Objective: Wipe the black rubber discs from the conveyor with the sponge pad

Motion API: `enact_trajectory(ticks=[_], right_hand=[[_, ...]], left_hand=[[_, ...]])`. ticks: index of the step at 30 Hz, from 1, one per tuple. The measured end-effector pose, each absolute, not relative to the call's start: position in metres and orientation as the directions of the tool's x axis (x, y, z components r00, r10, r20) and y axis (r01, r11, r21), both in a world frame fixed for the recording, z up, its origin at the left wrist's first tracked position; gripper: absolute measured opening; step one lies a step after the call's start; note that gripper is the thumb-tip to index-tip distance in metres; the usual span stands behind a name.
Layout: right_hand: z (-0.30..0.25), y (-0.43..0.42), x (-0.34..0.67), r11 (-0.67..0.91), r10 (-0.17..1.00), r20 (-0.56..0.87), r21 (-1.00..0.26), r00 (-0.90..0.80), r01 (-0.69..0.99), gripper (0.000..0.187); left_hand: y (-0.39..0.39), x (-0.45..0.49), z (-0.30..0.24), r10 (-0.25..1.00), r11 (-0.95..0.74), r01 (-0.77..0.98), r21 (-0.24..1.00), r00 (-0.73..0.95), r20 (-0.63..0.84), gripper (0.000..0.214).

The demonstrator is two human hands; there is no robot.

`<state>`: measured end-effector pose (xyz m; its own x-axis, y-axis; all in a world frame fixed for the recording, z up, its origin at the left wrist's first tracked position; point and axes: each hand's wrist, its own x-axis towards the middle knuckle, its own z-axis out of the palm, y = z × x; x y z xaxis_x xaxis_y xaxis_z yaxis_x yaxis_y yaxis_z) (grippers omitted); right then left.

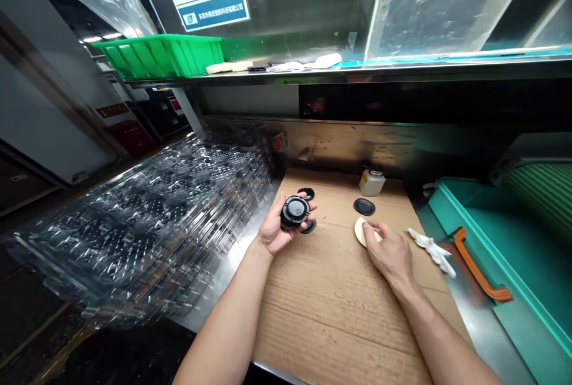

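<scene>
My left hand is palm up, its fingers curled round a black round plastic part with a raised rim; a second dark edge shows beneath it. Close behind those fingers, a black disc and another black disc lie on the cardboard, partly hidden. My right hand pinches a cream round pad between thumb and fingers, low over the cardboard sheet. Just beyond the pad lies a black oval disc.
A small white bottle stands at the back. Clear plastic trays are stacked at left. To the right are a crumpled white glove-like item and a teal bin with an orange handle. Above, a shelf holds a green bin.
</scene>
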<state>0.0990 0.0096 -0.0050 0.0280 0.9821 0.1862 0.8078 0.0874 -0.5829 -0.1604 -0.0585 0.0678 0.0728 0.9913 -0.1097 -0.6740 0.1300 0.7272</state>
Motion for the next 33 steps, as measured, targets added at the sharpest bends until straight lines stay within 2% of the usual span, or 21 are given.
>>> enact_trajectory(ticks=[2, 4, 5, 7, 9, 10, 12, 14, 16, 19, 22, 26, 28, 30, 32, 33], right_hand=[[-0.006, 0.01, 0.099, 0.084, 0.982, 0.187, -0.588, 0.034, 0.804, 0.042], [-0.006, 0.01, 0.099, 0.079, 0.982, 0.186, -0.593, 0.041, 0.801, 0.04], [-0.006, 0.01, 0.099, 0.078, 0.981, 0.188, -0.594, 0.044, 0.801, 0.039], [-0.005, 0.009, 0.098, 0.076, 0.981, 0.188, -0.593, 0.046, 0.802, 0.039], [-0.004, 0.009, 0.098, 0.075, 0.981, 0.189, -0.595, 0.049, 0.8, 0.039], [-0.004, 0.008, 0.098, 0.075, 0.981, 0.188, -0.598, 0.05, 0.798, 0.038], [-0.004, 0.008, 0.098, 0.076, 0.981, 0.186, -0.606, 0.048, 0.792, 0.038], [-0.004, 0.008, 0.098, 0.083, 0.981, 0.188, -0.611, 0.043, 0.787, 0.038], [-0.004, 0.008, 0.098, 0.087, 0.98, 0.196, -0.609, 0.043, 0.788, 0.038], [-0.004, 0.008, 0.098, 0.083, 0.979, 0.2, -0.601, 0.049, 0.795, 0.039], [-0.006, 0.009, 0.098, 0.089, 0.974, 0.219, -0.602, 0.057, 0.793, 0.042], [-0.005, 0.01, 0.097, 0.1, 0.968, 0.243, -0.6, 0.061, 0.794, 0.046], [-0.004, 0.01, 0.096, 0.09, 0.971, 0.23, -0.598, 0.063, 0.796, 0.046], [-0.002, 0.009, 0.096, 0.08, 0.974, 0.219, -0.597, 0.066, 0.798, 0.044], [-0.001, 0.008, 0.096, 0.079, 0.973, 0.22, -0.596, 0.068, 0.799, 0.042], [-0.001, 0.008, 0.096, 0.079, 0.973, 0.221, -0.596, 0.069, 0.799, 0.041]], left_hand=[[-0.06, -0.157, 0.07, 0.992, 0.127, -0.645, 0.754, 0.087, -0.093, 0.059], [-0.061, -0.156, 0.067, 0.998, 0.053, -0.513, 0.857, 0.01, -0.056, 0.061], [-0.06, -0.156, 0.065, 0.998, -0.003, -0.375, 0.927, -0.065, -0.024, 0.061], [-0.059, -0.157, 0.057, 0.967, -0.082, 0.039, 0.996, -0.24, 0.089, 0.059], [-0.057, -0.157, 0.048, 0.926, -0.062, 0.433, 0.899, -0.31, 0.213, 0.059], [-0.056, -0.157, 0.044, 0.921, -0.04, 0.559, 0.829, -0.3, 0.247, 0.06], [-0.055, -0.155, 0.037, 0.93, -0.01, 0.689, 0.725, -0.259, 0.259, 0.063], [-0.054, -0.154, 0.033, 0.936, 0.017, 0.737, 0.676, -0.249, 0.248, 0.068], [-0.053, -0.155, 0.034, 0.932, 0.047, 0.733, 0.678, -0.277, 0.234, 0.064], [-0.051, -0.164, 0.039, 0.889, 0.079, 0.671, 0.738, -0.382, 0.252, 0.048], [-0.049, -0.175, 0.041, 0.812, 0.122, 0.615, 0.779, -0.513, 0.278, 0.047], [-0.048, -0.179, 0.038, 0.86, 0.093, 0.546, 0.833, -0.465, 0.209, 0.052], [-0.047, -0.176, 0.04, 0.89, 0.026, 0.332, 0.943, -0.438, 0.13, 0.055], [-0.047, -0.172, 0.044, 0.918, -0.036, -0.057, 0.998, -0.396, 0.011, 0.062], [-0.048, -0.17, 0.049, 0.952, -0.052, -0.415, 0.908, -0.297, -0.081, 0.064], [-0.048, -0.168, 0.051, 0.966, -0.039, -0.522, 0.852, -0.239, -0.102, 0.062]])
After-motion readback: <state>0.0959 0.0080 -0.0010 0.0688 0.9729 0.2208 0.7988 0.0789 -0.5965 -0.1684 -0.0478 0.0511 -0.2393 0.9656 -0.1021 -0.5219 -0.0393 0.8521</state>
